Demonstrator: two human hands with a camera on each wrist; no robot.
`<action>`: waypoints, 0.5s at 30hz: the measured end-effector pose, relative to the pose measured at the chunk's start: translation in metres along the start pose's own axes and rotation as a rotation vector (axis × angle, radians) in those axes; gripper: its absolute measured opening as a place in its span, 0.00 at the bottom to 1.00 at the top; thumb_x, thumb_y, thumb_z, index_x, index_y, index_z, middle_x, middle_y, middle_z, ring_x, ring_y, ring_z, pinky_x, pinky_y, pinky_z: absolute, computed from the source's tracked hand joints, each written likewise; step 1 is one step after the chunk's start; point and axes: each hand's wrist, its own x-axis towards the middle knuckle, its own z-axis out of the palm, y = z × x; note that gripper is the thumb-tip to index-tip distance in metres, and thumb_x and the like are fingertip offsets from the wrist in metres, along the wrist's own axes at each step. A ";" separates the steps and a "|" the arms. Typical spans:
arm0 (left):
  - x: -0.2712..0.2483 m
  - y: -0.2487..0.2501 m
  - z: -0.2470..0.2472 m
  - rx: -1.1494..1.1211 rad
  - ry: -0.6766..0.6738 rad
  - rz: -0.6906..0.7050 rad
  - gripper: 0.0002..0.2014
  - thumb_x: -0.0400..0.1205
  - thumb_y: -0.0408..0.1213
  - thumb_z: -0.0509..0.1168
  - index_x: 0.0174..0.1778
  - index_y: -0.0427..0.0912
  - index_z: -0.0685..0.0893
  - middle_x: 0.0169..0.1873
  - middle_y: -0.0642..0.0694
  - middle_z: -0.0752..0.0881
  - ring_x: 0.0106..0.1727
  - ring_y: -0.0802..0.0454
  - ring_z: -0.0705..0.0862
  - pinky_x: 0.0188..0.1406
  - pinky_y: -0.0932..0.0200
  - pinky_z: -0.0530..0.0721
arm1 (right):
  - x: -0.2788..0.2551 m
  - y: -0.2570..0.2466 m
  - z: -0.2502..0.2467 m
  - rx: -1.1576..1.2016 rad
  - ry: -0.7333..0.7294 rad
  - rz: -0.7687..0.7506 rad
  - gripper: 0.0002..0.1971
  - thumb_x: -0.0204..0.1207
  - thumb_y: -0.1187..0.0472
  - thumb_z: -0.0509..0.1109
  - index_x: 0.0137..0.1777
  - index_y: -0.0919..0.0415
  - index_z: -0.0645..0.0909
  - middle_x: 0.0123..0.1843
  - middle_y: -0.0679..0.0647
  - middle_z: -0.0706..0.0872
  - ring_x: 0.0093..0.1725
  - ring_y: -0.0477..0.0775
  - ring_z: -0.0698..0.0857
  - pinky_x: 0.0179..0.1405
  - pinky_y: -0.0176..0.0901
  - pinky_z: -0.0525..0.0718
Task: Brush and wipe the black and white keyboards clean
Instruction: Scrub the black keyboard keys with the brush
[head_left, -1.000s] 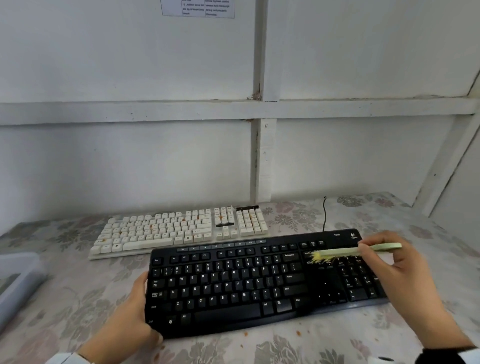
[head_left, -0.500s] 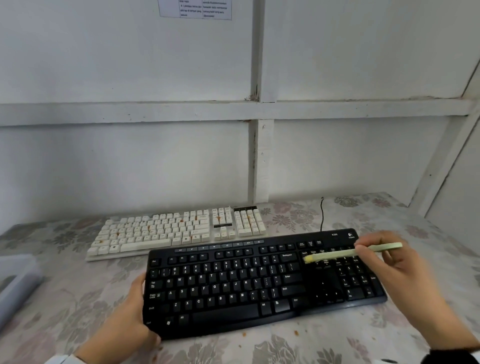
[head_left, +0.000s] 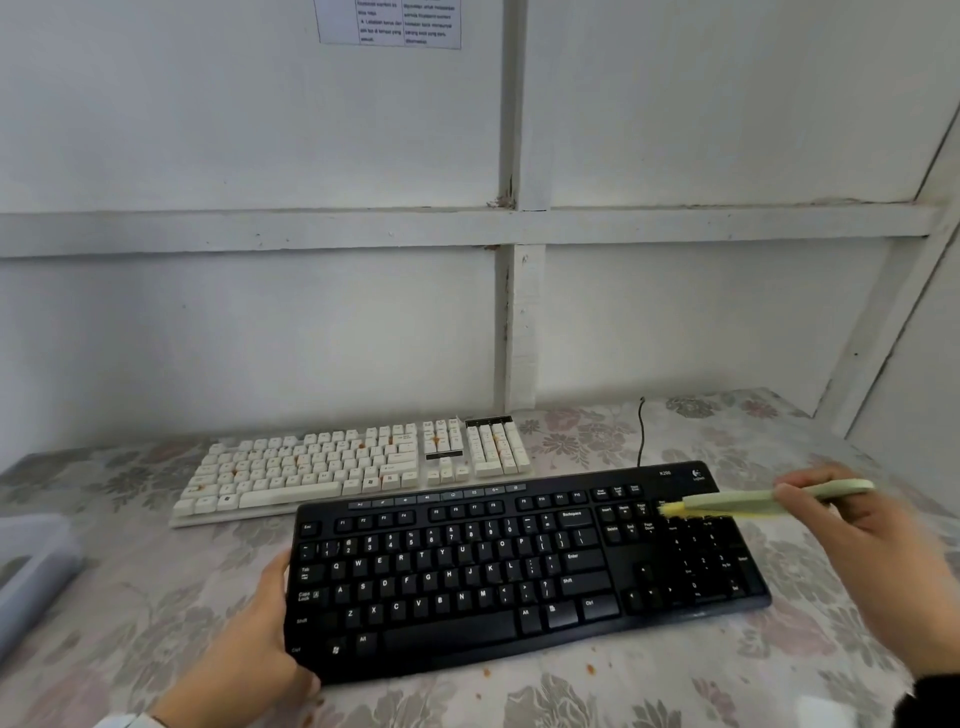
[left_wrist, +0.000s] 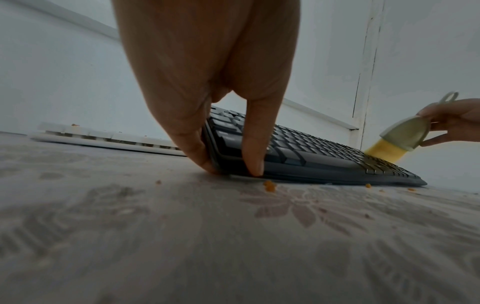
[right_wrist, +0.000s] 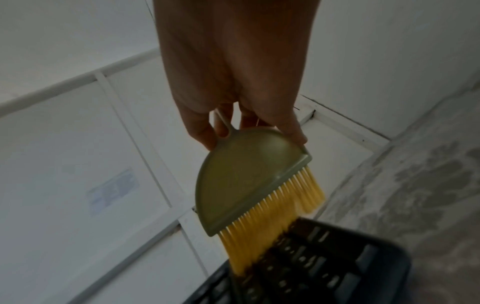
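The black keyboard (head_left: 524, 566) lies on the flowered tablecloth (head_left: 130, 597), just in front of the white keyboard (head_left: 353, 462), which shows orange stains on its keys. The left hand (head_left: 254, 644) grips the black keyboard's near-left corner, fingers against the left edge and thumb on the front edge. The right hand (head_left: 862, 535) pinches the pale green brush (right_wrist: 246, 181) by its handle, its yellow bristles touching the keys at the keyboard's right end; orange crumbs (left_wrist: 269, 186) dot the cloth in front

One keyboard (head_left: 524, 566) lies before another keyboard (head_left: 353, 465), seemingly touching.
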 end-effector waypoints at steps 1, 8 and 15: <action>-0.001 0.003 -0.001 -0.009 0.000 -0.002 0.52 0.53 0.37 0.72 0.60 0.80 0.47 0.65 0.50 0.78 0.65 0.53 0.79 0.64 0.58 0.78 | 0.000 0.004 -0.002 -0.033 0.021 -0.003 0.24 0.61 0.27 0.70 0.40 0.48 0.83 0.32 0.54 0.81 0.28 0.46 0.72 0.24 0.44 0.71; -0.011 0.028 -0.007 -0.120 -0.055 -0.043 0.48 0.62 0.24 0.69 0.67 0.64 0.50 0.54 0.52 0.82 0.51 0.57 0.82 0.43 0.69 0.76 | -0.008 -0.006 0.000 -0.170 0.149 -0.102 0.09 0.78 0.61 0.70 0.38 0.47 0.79 0.38 0.43 0.84 0.28 0.56 0.76 0.14 0.32 0.68; -0.018 0.039 -0.009 -0.169 -0.053 -0.053 0.48 0.62 0.28 0.71 0.72 0.58 0.52 0.54 0.49 0.82 0.46 0.55 0.84 0.40 0.66 0.77 | -0.067 -0.052 0.089 -0.022 -0.185 -0.259 0.07 0.73 0.60 0.75 0.41 0.44 0.83 0.37 0.43 0.86 0.25 0.42 0.76 0.23 0.26 0.69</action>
